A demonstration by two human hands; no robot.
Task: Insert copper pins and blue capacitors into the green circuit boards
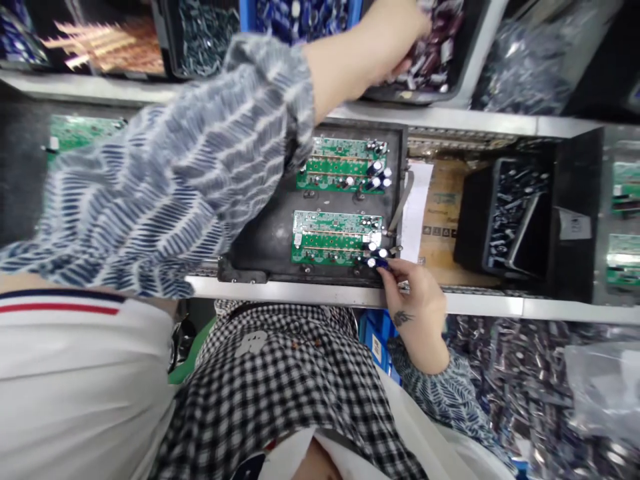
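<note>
On a black tray (260, 250) lie two green circuit boards, the nearer one (337, 239) and the farther one (345, 164), each with blue cylindrical capacitors at its right end. My right hand (417, 297) is closed, thumb and fingertips pinching a blue capacitor (381, 263) at the near right corner of the nearer board. My left arm crosses over the tray, and my left hand (397, 33) reaches down into a black bin of dark red capacitors (434, 50). Its fingers are mostly hidden and blurred, so what they hold does not show.
Along the back shelf stand a blue bin of blue capacitors (300, 20) and a black bin of small dark parts (207, 40). Right of the tray sits a black box of parts (515, 213) beside cardboard (440, 220). A metal rail (300, 291) runs along the front.
</note>
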